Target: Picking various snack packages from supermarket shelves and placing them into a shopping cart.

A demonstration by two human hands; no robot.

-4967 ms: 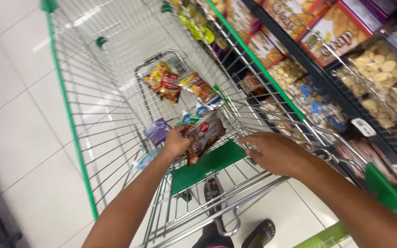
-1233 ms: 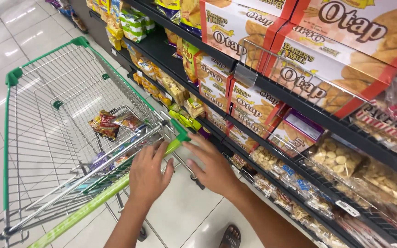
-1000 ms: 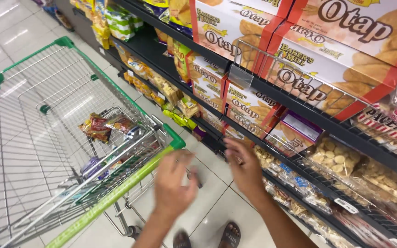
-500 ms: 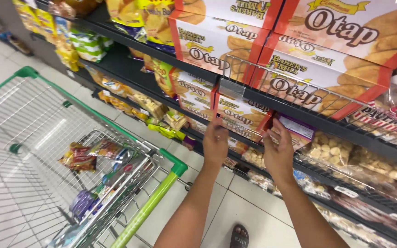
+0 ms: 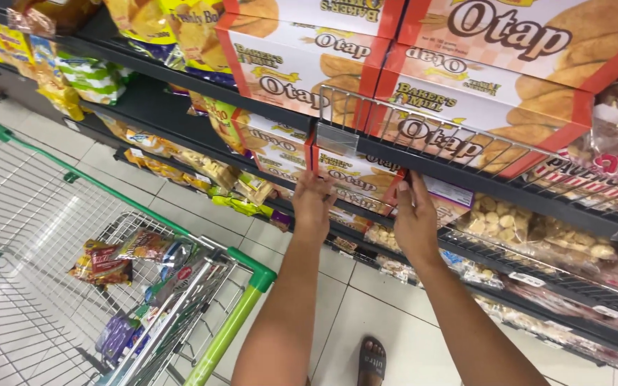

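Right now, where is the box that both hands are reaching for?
In the head view, the red and cream box sits centre frame on a middle shelf, between the left hand and right hand.

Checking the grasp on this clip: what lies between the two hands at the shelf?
In the head view, a red-and-cream biscuit box sits between the left hand and right hand, each touching one end.

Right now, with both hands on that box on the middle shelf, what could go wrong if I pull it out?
1. The left hand and right hand hold the biscuit box only at its ends, so the grip may slip as it comes out.
2. The neighbouring box sits tight against it and could be dragged off the shelf.
3. The cart stands off to the left, so a dropped box would likely hit the floor near the foot.
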